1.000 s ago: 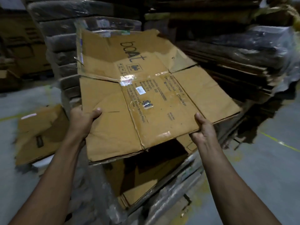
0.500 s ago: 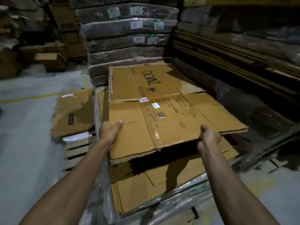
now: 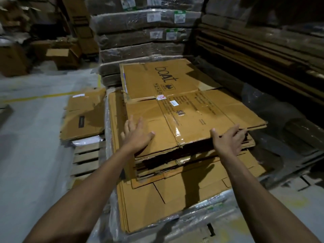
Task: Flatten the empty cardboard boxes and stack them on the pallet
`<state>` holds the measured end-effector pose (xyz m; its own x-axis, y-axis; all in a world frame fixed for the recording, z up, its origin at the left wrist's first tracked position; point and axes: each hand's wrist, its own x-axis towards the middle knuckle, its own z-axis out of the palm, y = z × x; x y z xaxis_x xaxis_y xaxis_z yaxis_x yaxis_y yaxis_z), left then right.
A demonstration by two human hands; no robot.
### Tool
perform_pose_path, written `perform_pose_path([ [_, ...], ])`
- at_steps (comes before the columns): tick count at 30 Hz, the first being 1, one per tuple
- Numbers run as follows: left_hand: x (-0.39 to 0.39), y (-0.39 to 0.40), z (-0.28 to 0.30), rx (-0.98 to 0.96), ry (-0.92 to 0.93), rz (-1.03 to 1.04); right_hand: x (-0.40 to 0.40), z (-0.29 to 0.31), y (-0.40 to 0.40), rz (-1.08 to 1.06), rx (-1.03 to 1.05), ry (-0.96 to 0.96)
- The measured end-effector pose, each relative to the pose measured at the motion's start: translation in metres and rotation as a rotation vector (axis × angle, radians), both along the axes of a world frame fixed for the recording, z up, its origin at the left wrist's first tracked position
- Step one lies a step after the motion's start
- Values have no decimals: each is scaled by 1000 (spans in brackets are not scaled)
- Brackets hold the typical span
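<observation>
The flattened cardboard box [image 3: 184, 116] lies atop the stack [image 3: 175, 199] on the pallet, left hand [image 3: 138, 135] spread flat on it, right hand [image 3: 228, 141] pinching its near edge; light, stiff yet floppy at creases, best held by opposite edges.

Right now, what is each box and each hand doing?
Flattened boat box: lying on top of the stack, near edge slightly raised.
Cardboard stack: flat sheets piled up, wrapped in plastic at the base.
Left hand: fingers straight, palm pressing the box's top.
Right hand: fingers curled under the box's near edge, thumb on top.
Small flattened box: lying flat on a wooden pallet.
Open box: standing on the floor, flaps up.
</observation>
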<state>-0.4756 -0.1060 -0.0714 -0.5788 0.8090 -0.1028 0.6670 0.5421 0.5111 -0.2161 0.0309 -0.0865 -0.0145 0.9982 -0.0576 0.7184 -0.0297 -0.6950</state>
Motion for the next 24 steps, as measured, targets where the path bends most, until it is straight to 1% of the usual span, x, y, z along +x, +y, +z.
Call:
perform_pose_path([
  [2,13,-9,-7,-73,145,-237,-1,-5,-5,229,194,-164],
  [4,24,-14,-15,-164,311,-454,-5,-11,-8,426,232,-296],
  [6,28,-16,-18,-204,433,-557,-7,-17,-8,485,244,-357],
  [11,18,-5,-14,-156,531,-543,-13,-9,2,451,317,-490],
  [13,14,3,-13,-162,547,-522,-23,-4,7,437,322,-502],
  [19,12,9,-23,-203,510,-442,-45,-1,11,441,188,-482],
  [22,15,7,-18,-177,485,-408,-47,4,2,418,169,-416],
  [24,20,6,-14,-126,466,-382,-42,4,-8,376,180,-364],
])
